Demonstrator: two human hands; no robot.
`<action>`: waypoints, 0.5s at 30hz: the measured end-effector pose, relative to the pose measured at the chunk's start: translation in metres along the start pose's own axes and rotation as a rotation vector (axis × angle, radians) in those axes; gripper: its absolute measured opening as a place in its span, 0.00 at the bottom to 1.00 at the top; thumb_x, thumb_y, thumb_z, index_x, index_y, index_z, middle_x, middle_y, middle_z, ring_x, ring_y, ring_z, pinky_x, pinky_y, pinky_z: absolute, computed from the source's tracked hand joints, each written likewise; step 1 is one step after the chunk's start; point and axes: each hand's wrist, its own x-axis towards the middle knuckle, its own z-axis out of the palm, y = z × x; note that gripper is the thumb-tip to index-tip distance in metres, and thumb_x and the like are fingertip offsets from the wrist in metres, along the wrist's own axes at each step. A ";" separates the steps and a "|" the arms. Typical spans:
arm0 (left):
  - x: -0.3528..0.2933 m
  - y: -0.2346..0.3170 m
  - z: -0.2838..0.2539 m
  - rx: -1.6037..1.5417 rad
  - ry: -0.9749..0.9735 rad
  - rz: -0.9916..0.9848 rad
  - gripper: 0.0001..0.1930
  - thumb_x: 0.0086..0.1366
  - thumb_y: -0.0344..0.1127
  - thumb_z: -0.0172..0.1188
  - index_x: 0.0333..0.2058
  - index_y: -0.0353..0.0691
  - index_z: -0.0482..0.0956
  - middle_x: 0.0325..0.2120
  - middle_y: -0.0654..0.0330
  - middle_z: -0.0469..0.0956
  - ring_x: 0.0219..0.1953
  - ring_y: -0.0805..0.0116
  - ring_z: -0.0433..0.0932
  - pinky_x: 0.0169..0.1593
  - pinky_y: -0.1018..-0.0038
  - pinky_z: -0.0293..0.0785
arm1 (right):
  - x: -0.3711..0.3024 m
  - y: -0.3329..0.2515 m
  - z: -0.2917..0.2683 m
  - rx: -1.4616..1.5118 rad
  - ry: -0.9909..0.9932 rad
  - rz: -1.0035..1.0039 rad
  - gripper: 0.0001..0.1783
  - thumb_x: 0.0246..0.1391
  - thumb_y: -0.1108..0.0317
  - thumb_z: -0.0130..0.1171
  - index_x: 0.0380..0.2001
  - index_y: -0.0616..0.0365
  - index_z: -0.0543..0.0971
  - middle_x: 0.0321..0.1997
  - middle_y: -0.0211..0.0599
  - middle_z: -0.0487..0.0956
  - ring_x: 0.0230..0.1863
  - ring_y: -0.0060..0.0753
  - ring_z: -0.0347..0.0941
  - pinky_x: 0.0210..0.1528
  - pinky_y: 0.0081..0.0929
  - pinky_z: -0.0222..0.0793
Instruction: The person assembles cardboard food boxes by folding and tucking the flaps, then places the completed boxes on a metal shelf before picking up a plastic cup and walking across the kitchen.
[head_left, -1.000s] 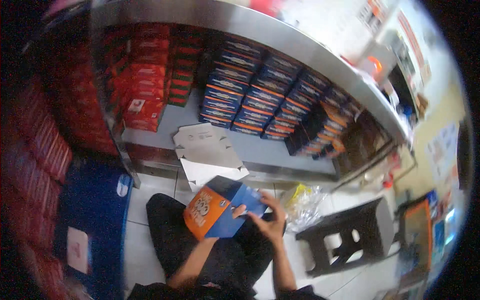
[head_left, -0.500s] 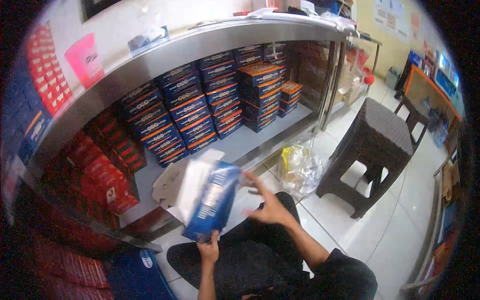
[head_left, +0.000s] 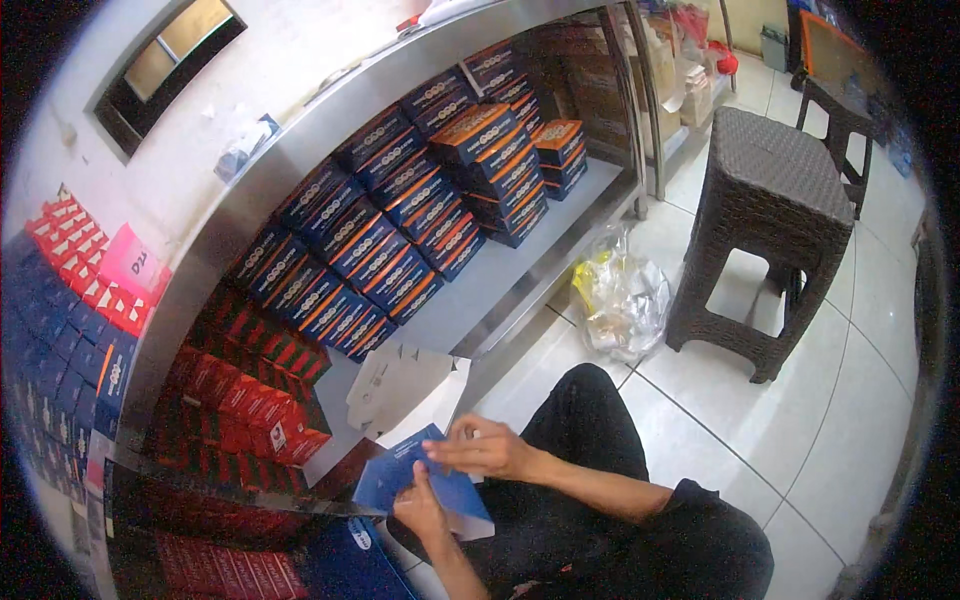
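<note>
A blue cardboard carton (head_left: 385, 472) is tilted over my lap. My left hand (head_left: 422, 512) grips its lower part, thumb flat on the blue face and fingers behind. My right hand (head_left: 490, 450) has its fingers bent together at the carton's right edge, fingertips on the blue face. Just beyond, a white cardboard sheet with cut flaps (head_left: 410, 388) spreads toward the shelf; whether it is joined to the blue carton I cannot tell.
Navy and orange boxes (head_left: 390, 230) fill the metal-framed shelf ahead, with red boxes (head_left: 255, 405) at its left. A clear plastic bag (head_left: 625, 305) lies on the tiles beside a dark woven-pattern stool (head_left: 765, 230). Blue boxes (head_left: 60, 345) are stacked far left.
The carton has swung lower and turned, its blue face now toward me. My right hand has come in from the right onto it. The view has shifted too.
</note>
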 end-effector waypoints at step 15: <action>0.019 0.019 -0.058 0.214 -0.205 0.312 0.15 0.69 0.41 0.57 0.44 0.37 0.67 0.34 0.62 0.76 0.34 0.68 0.76 0.39 0.74 0.75 | 0.010 -0.012 0.018 -0.072 -0.062 0.109 0.23 0.44 0.67 0.69 0.47 0.46 0.79 0.60 0.40 0.72 0.60 0.46 0.69 0.52 0.36 0.75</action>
